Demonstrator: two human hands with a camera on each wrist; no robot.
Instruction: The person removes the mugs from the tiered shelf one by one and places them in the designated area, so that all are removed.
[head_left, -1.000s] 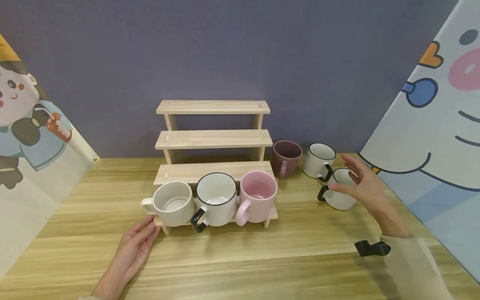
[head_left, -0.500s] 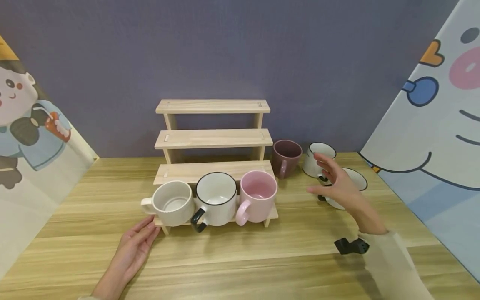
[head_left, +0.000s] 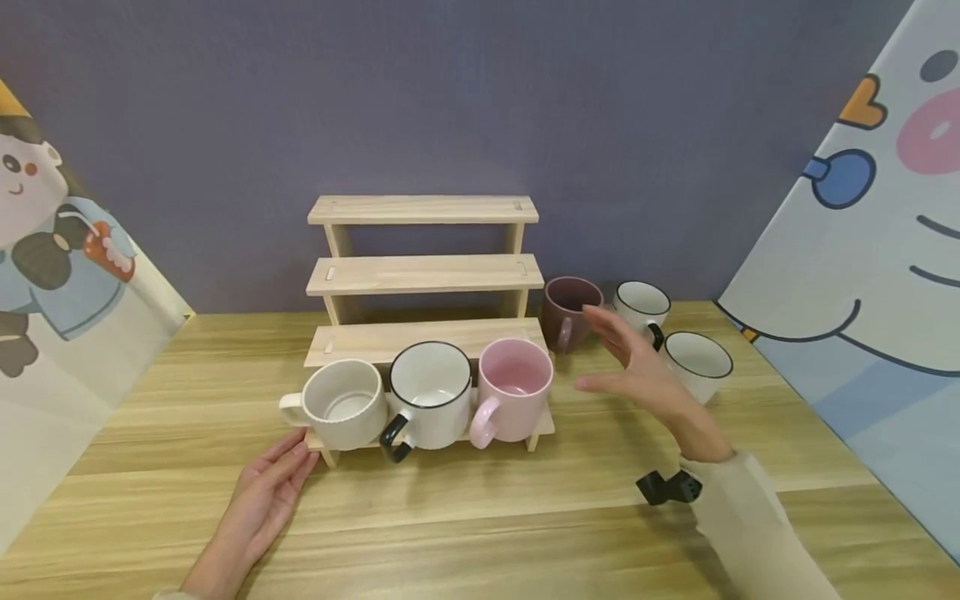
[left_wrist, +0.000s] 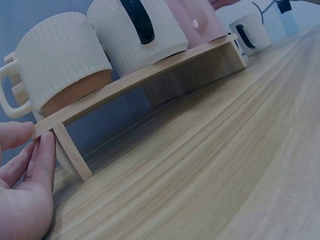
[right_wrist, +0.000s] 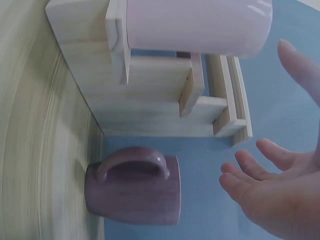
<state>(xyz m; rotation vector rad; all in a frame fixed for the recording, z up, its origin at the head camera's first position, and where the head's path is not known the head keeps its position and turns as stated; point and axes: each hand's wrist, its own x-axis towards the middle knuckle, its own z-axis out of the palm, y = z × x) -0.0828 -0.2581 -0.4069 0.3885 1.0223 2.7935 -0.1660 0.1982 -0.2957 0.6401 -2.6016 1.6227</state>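
Note:
My left hand [head_left: 264, 498] pinches the left end of the lowest step of a tiered wooden shelf [head_left: 423, 273], thumb above and fingers beneath, as the left wrist view shows. On that step stand a cream mug [head_left: 347, 404], a white mug with a black rim and handle [head_left: 431, 396], and a pink mug [head_left: 515, 390]. Holding nothing, my right hand [head_left: 643, 375] hovers right of the shelf with thumb and fingers spread apart. Nearest to it is a dark purple mug [right_wrist: 135, 187], upright on the table, its handle facing forward.
Two more black-rimmed white mugs stand on the right: one at the back [head_left: 641, 302], the other farther forward [head_left: 697, 362], partly hidden by my right hand. A grey-blue wall panel [head_left: 423, 100] rises behind the shelf. Patterned panels flank the wooden table [head_left: 465, 533].
My right hand has moved left, away from the front black-rimmed white mug toward the dark purple mug, with fingers still spread. My left hand stays at the shelf's end.

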